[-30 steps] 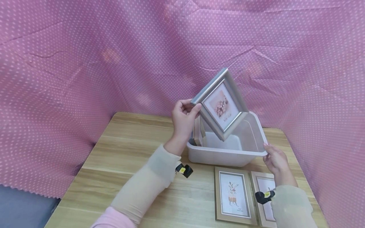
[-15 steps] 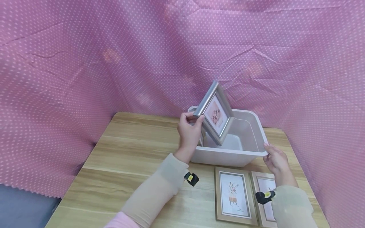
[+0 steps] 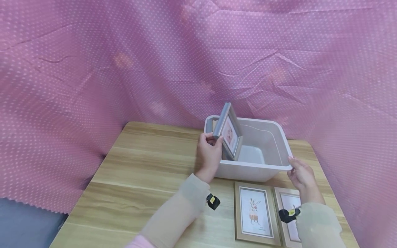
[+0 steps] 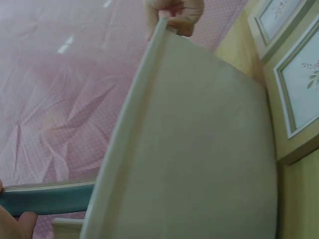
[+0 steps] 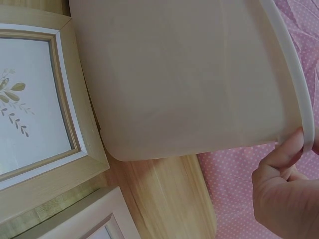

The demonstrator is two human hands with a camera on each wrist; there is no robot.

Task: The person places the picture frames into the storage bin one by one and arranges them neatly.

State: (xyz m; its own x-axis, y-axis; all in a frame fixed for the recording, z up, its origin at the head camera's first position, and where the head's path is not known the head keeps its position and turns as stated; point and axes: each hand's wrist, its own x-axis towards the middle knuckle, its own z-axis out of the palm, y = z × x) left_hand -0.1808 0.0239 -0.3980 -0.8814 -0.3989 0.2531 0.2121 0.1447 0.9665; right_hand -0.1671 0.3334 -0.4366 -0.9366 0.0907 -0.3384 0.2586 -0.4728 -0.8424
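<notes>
My left hand [image 3: 209, 153] pinches the corner of a silver picture frame [image 3: 237, 136] with a pink flower print. The frame stands steeply tilted, its lower part inside a white plastic bin [image 3: 248, 168]. At the bin's front right corner my right hand [image 3: 302, 174] grips the rim, thumb on top; in the right wrist view its fingers [image 5: 281, 154] curl under the rim. Against the bin's left side, behind the silver frame, another frame's edge [image 3: 214, 124] shows; most of it is hidden. The left wrist view catches only the silver frame's side [image 4: 55, 199].
Two light wood picture frames with plant prints lie flat in front of the bin: a left one [image 3: 255, 213] and a right one [image 3: 286, 196] partly covered by my right forearm. A pink dotted cloth [image 3: 155, 69] hangs behind the wooden table [image 3: 130, 179].
My left hand has moved right and down, lowering the silver frame into the bin's left part and turning it more upright and edge-on. The right hand has stayed on the rim.
</notes>
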